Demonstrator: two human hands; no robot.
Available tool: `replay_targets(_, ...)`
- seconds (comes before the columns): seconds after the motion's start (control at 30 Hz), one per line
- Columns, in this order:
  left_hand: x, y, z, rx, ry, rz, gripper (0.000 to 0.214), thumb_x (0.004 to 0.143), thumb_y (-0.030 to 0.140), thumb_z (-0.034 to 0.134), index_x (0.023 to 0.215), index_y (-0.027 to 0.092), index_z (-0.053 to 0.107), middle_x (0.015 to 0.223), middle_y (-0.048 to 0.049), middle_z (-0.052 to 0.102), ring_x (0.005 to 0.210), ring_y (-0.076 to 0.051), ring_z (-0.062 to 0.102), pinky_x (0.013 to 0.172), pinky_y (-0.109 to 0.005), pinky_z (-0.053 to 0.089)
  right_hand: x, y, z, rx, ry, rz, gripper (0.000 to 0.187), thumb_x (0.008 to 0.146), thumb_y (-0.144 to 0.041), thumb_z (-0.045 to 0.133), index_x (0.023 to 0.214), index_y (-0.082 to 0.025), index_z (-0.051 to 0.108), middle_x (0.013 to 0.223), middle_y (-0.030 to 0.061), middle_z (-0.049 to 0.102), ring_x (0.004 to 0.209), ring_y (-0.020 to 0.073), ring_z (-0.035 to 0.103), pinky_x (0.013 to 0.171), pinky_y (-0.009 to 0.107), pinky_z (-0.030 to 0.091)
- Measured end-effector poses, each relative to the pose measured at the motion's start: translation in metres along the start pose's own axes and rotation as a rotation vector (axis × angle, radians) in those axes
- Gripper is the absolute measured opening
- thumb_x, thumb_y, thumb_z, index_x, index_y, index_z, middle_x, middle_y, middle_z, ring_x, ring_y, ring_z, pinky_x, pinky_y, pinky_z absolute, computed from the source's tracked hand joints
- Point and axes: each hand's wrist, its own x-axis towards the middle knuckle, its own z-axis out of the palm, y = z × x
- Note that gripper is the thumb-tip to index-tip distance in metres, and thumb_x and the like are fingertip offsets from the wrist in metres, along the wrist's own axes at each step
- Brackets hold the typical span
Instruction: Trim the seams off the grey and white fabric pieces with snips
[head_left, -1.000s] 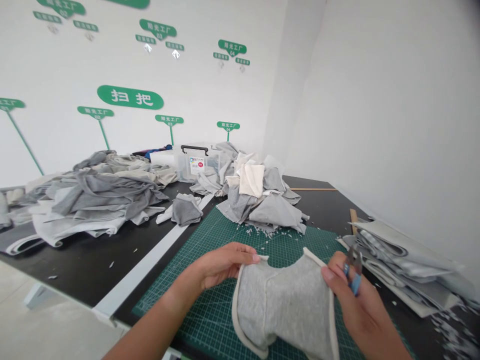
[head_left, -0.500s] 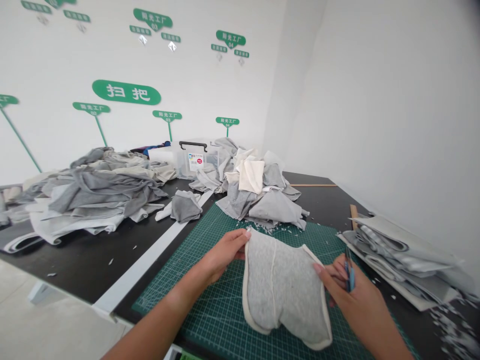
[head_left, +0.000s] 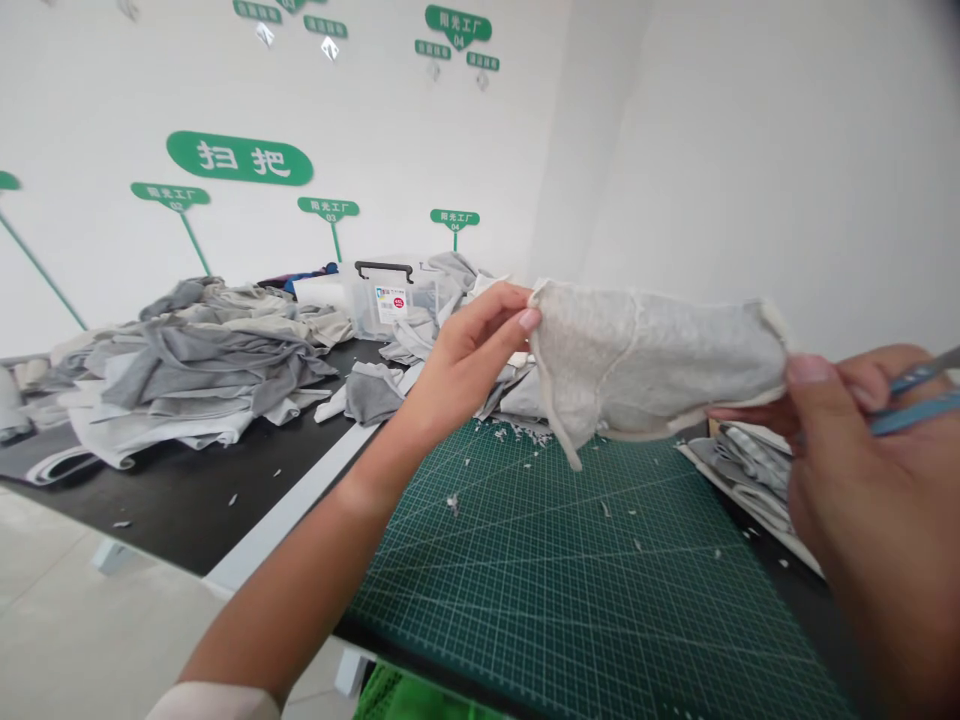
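Note:
A piece of light grey cloth (head_left: 667, 360) with pale edging and a seam across it is stretched in the air between my hands, above the green cutting mat (head_left: 600, 560). My left hand (head_left: 480, 350) pinches its upper left corner between thumb and fingers. At the cloth's right end, my right hand (head_left: 862, 440) grips the edge with thumb and fingertips. The same hand also holds blue-handled scissors (head_left: 915, 410), which run out past the right edge of the view. Part of the scissors is hidden by my fingers.
Heaped grey and cream cloths (head_left: 202, 370) lie on the black table (head_left: 187, 510) at left. Behind my left hand is another cloth pile (head_left: 517, 390), beside a clear plastic box (head_left: 367, 310). Folded cloths (head_left: 750, 470) lie at right. White scraps (head_left: 452, 503) dot the mat.
Both hands have lifted the cloth up off the mat and pulled it out wide, tilting it. My right hand has moved up and right with the scissors. The view has shifted slightly.

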Motion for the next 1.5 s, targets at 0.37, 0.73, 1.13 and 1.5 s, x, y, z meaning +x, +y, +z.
replay_targets(0.37, -0.102, -0.057, -0.018, 0.043, -0.561, -0.571, 0.03, 0.096, 0.045, 0.053, 0.095, 0.019, 0.068, 0.083, -0.0031, 0.061, 0.075, -0.016, 0.054, 0.07, -0.027, 0.044, -0.08, 0.148, -0.067, -0.117, -0.775, 0.463, 0.037, 0.083, -0.056, 0.071, 0.079, -0.023, 0.054, 0.079, 0.0016, 0.06, 0.08, 0.023, 0.062, 0.076, 0.033, 0.056)
replay_targets(0.73, -0.089, -0.113, 0.029, -0.148, -0.398, -0.65, 0.031, 0.09, 0.046, 0.062, 0.096, 0.016, 0.064, 0.077, 0.0008, 0.053, 0.072, -0.013, 0.046, 0.066, -0.024, 0.034, -0.036, 0.127, 0.016, -0.106, -0.764, 0.419, 0.043, 0.089, -0.063, 0.061, 0.081, -0.022, 0.051, 0.061, -0.0055, 0.045, 0.051, 0.0113, 0.036, 0.046, 0.022, 0.03)
replay_targets(1.13, -0.125, -0.163, 0.044, 0.226, -0.298, -0.505, 0.037, 0.099, 0.044, 0.043, 0.08, 0.016, 0.057, 0.077, 0.0009, 0.057, 0.074, -0.014, 0.051, 0.066, -0.024, 0.037, -0.082, 0.17, 0.077, 0.17, -0.739, 0.602, 0.044, 0.08, -0.057, 0.075, 0.099, -0.019, 0.063, 0.053, -0.0085, 0.04, 0.043, 0.0083, 0.027, 0.041, 0.022, 0.021)
replay_targets(1.5, -0.126, -0.148, 0.042, 0.458, -0.232, -0.4, 0.027, 0.1, 0.04, 0.045, 0.097, 0.022, 0.066, 0.079, 0.0018, 0.065, 0.073, -0.015, 0.057, 0.067, -0.024, 0.037, -0.082, 0.185, 0.074, 0.075, -0.704, 0.422, 0.037, 0.085, -0.056, 0.069, 0.09, -0.019, 0.068, 0.055, -0.0022, 0.05, 0.055, 0.0164, 0.047, 0.051, 0.026, 0.035)
